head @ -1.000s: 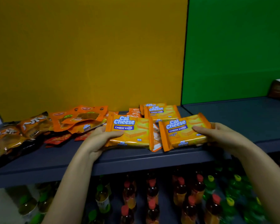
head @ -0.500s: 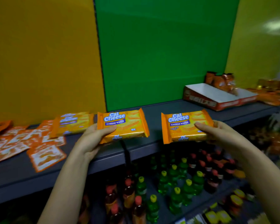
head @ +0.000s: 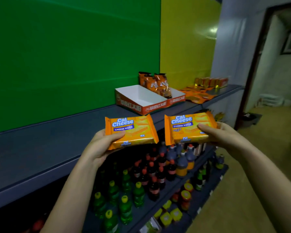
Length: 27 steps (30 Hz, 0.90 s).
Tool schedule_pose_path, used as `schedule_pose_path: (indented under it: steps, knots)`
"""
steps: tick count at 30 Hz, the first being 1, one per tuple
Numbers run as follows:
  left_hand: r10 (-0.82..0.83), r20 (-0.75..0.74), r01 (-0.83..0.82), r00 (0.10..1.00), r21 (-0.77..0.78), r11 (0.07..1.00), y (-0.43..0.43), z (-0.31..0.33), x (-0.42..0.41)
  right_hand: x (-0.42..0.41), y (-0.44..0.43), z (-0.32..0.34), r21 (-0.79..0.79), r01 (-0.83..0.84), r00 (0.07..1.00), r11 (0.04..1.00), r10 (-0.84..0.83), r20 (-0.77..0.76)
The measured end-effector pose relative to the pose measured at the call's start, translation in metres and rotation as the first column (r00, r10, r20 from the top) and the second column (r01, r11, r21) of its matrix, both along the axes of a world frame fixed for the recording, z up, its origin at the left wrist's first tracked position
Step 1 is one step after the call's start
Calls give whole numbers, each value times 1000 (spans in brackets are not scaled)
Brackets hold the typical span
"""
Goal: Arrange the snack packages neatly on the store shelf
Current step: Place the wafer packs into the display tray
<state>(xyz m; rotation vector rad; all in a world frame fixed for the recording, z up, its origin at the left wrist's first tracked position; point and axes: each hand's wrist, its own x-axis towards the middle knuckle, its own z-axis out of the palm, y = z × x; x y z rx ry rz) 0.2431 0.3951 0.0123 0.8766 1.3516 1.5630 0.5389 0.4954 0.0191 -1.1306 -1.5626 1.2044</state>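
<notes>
Above the grey shelf [head: 40,145] edge, your left hand [head: 97,145] clamped on one wafer pack [head: 130,130], your right hand [head: 225,137] clamped on another wafer pack [head: 188,128], fingers beneath both hidden, dim bottles [head: 151,172] below hard to read.

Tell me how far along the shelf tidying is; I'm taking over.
Done: nothing visibly arranged on the shelf here. In hand: left hand and right hand each hold a Cal Cheese pack above the edge. Left: place both.
</notes>
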Motion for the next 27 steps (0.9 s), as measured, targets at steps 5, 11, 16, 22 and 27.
schedule_pose_path:
  steps: [5,11,16,22,27]
  knots:
    - [-32,-11,32,999,9,999,68,6,36,36,58,0,2,33,999,999,-33,5]
    - [21,-41,-18,999,77,997,153,14,48,48,146,9,27,-37,999,999,37,-9]
    - [111,-33,-106,993,127,986,215,34,48,45,215,25,36,-103,993,994,105,-56]
    - [205,-40,-198,978,138,970,262,48,39,17,285,39,78,-177,978,981,184,-95]
    - [317,-85,-306,944,124,944,292,52,17,-26,344,46,87,-298,945,950,307,-110]
